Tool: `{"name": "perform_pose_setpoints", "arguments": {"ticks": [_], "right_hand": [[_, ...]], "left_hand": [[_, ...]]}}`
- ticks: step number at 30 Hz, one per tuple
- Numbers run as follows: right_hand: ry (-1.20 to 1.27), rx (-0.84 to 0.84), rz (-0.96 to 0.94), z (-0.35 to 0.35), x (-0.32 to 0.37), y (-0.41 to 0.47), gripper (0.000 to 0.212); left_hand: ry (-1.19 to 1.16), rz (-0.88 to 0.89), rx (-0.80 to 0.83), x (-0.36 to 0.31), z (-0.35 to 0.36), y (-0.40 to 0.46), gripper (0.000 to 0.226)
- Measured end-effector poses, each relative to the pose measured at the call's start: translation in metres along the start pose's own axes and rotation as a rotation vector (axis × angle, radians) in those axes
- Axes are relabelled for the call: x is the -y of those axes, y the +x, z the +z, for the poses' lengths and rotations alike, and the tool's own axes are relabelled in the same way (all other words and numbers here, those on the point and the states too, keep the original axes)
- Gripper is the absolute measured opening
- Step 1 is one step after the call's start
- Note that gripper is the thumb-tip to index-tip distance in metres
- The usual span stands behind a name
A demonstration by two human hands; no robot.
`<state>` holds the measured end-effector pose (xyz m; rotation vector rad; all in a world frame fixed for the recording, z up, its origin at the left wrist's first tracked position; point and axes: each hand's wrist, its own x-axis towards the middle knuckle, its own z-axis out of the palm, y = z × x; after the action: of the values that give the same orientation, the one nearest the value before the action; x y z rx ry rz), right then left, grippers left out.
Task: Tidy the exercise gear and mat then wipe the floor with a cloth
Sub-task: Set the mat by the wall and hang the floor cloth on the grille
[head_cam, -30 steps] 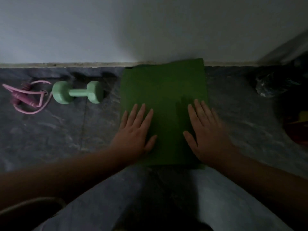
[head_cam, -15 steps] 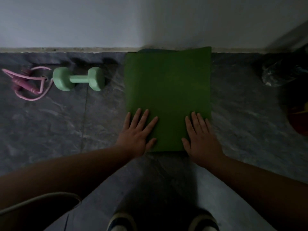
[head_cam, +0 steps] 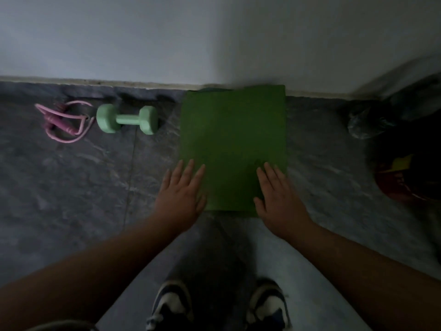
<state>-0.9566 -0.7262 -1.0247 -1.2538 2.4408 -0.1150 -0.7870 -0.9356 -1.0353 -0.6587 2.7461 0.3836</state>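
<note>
The green mat lay flat, running straight ahead from both hands to the wall. The left hand and right hand, fingers spread, pressed its near corners, equally close.

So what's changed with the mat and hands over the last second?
Both hands slid back to the mat's near corners: the left hand now lies half off its left edge, the right hand at its right corner. Both stay flat, gripping nothing. The mat, dumbbell and skipping rope seem unmoved on the floor.
</note>
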Motion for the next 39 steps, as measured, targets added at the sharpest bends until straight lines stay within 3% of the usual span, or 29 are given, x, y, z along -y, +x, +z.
{"name": "perform_pose_setpoints", "arguments": {"ticks": [6,13,17,21,29,36,39], "right_hand": [[0.038,-0.009,-0.032,-0.16,0.086,-0.052,0.071],[0.216,-0.065,-0.039,-0.425,0.185,-0.128,0.067],[0.257,-0.097,-0.16,-0.57,0.227,-0.173,0.069],[0.217,-0.181,-0.287,-0.671,0.262,-0.213,0.073],[0.053,-0.201,-0.59,-0.736,0.344,-0.285,0.064],[0.077,-0.162,-0.789,-0.72,0.416,-0.364,0.061],[0.068,-0.14,-0.875,-0.696,0.443,-0.411,0.062]], "left_hand": [[-0.111,-0.165,-0.023,-0.018,-0.158,-0.083,0.066],[-0.301,-0.324,-0.08,-0.042,-0.438,-0.207,0.05],[-0.372,-0.382,-0.215,-0.063,-0.588,-0.289,0.052],[-0.362,-0.413,-0.429,-0.087,-0.689,-0.363,0.045],[-0.157,-0.636,-0.47,-0.119,-0.724,-0.499,0.06],[-0.22,-0.84,-0.5,-0.129,-0.693,-0.64,0.079],[-0.199,-0.932,-0.503,-0.141,-0.672,-0.712,0.077]]}}
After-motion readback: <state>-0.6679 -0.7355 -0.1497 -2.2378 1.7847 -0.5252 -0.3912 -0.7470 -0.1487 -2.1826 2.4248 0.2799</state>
